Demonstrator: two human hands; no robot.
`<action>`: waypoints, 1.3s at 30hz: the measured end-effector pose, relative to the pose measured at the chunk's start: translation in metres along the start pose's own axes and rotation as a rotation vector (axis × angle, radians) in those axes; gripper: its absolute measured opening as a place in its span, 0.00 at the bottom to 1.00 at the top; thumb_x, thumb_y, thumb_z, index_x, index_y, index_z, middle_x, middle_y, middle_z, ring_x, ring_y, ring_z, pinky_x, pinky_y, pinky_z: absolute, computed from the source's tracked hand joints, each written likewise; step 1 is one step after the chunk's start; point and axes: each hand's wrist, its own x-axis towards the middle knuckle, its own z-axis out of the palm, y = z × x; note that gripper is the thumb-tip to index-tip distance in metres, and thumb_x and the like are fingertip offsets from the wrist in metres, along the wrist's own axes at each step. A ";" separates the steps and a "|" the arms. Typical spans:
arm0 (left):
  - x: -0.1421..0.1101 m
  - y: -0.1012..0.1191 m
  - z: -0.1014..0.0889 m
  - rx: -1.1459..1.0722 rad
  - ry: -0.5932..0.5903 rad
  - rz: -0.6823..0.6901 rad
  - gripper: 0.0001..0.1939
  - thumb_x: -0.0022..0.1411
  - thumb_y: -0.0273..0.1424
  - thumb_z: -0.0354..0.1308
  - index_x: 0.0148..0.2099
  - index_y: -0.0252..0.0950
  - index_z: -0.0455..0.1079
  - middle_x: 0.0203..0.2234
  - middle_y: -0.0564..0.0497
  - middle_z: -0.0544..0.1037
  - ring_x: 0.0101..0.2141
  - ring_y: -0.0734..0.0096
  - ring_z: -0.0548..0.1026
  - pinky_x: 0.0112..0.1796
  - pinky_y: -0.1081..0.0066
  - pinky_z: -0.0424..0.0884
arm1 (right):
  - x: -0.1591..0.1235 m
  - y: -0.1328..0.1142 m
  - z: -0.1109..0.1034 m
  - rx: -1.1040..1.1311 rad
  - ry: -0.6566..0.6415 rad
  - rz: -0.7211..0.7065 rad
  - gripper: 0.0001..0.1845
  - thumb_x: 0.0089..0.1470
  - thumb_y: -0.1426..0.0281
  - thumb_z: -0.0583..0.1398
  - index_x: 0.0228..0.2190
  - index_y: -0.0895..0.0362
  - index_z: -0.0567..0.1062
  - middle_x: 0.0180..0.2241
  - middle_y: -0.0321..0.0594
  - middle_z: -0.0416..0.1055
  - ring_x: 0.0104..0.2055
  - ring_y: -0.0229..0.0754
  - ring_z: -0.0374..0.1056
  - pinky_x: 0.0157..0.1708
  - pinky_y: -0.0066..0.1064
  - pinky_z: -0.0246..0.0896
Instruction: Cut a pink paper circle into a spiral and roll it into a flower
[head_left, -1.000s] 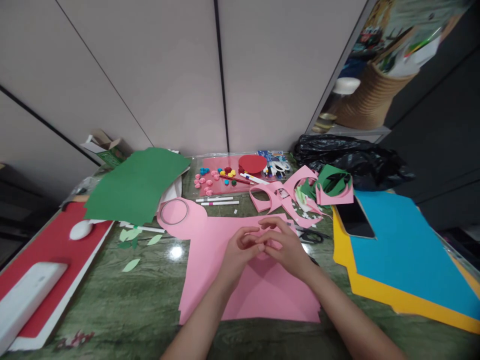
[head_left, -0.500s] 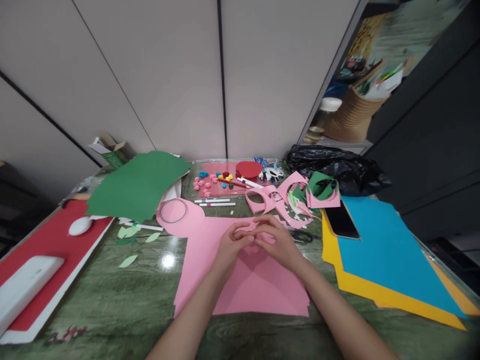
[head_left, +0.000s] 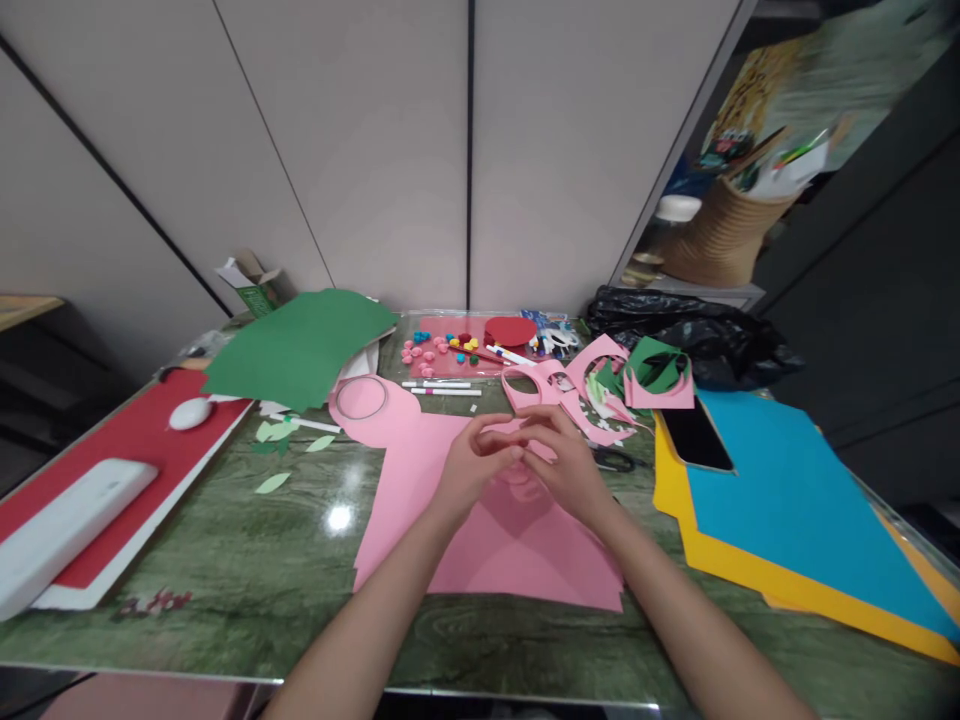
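Observation:
My left hand point(head_left: 480, 462) and my right hand point(head_left: 559, 465) meet above a pile of pink paper sheets point(head_left: 420, 500). Their fingers are curved, with thumbs and fingertips close together around a small pink paper piece point(head_left: 514, 472). Its shape is mostly hidden by the fingers and blends with the pink sheets beneath. Just left of the hands lies a pink paper circle point(head_left: 405, 410) with a thin grey ring point(head_left: 361, 397) on it. Pink paper offcuts point(head_left: 577, 390) with round holes lie beyond my right hand, near black scissors point(head_left: 615, 459).
Small coloured rolled pieces point(head_left: 427, 358), pens point(head_left: 446, 391) and a red oval point(head_left: 510, 331) lie at the back. Green sheets point(head_left: 300, 345), leaf cutouts point(head_left: 272, 483) and a white glue gun-like case point(head_left: 82, 520) are left. A phone point(head_left: 697, 435) and blue sheets point(head_left: 787, 480) are right.
The camera view has shifted, so the table's front edge now shows. Both hands stay together over the pink sheets, with slightly altered finger positions.

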 end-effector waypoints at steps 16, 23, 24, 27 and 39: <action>-0.003 -0.010 0.005 -0.083 0.047 -0.032 0.21 0.46 0.28 0.65 0.43 0.34 0.66 0.27 0.50 0.77 0.31 0.69 0.75 0.34 0.71 0.67 | 0.001 -0.005 -0.002 0.011 0.055 0.052 0.05 0.46 0.75 0.61 0.26 0.54 0.69 0.39 0.40 0.63 0.46 0.44 0.62 0.47 0.38 0.57; -0.002 -0.003 0.003 -0.014 -0.005 -0.025 0.22 0.44 0.28 0.65 0.43 0.35 0.66 0.24 0.53 0.76 0.30 0.70 0.75 0.32 0.72 0.68 | 0.003 -0.006 -0.012 0.027 -0.117 0.003 0.09 0.50 0.74 0.60 0.34 0.51 0.75 0.43 0.41 0.63 0.46 0.43 0.62 0.47 0.38 0.59; -0.002 -0.001 0.002 0.008 -0.030 -0.031 0.22 0.45 0.28 0.65 0.44 0.35 0.65 0.23 0.53 0.76 0.29 0.70 0.75 0.32 0.71 0.68 | 0.003 -0.006 -0.014 0.031 -0.153 -0.003 0.10 0.50 0.75 0.59 0.35 0.50 0.76 0.45 0.41 0.62 0.46 0.43 0.62 0.46 0.38 0.60; -0.002 0.004 0.002 0.119 -0.069 -0.033 0.24 0.46 0.28 0.64 0.47 0.35 0.63 0.22 0.54 0.74 0.25 0.71 0.73 0.29 0.71 0.68 | 0.003 -0.004 -0.017 0.041 -0.223 0.004 0.11 0.51 0.75 0.59 0.35 0.49 0.76 0.48 0.41 0.60 0.45 0.42 0.61 0.44 0.38 0.61; -0.009 -0.001 0.011 -0.069 -0.101 -0.037 0.23 0.46 0.28 0.65 0.46 0.35 0.66 0.27 0.50 0.76 0.31 0.70 0.74 0.34 0.69 0.69 | 0.003 -0.007 -0.014 0.027 -0.031 0.088 0.08 0.42 0.79 0.62 0.23 0.54 0.70 0.42 0.39 0.62 0.47 0.45 0.61 0.47 0.40 0.56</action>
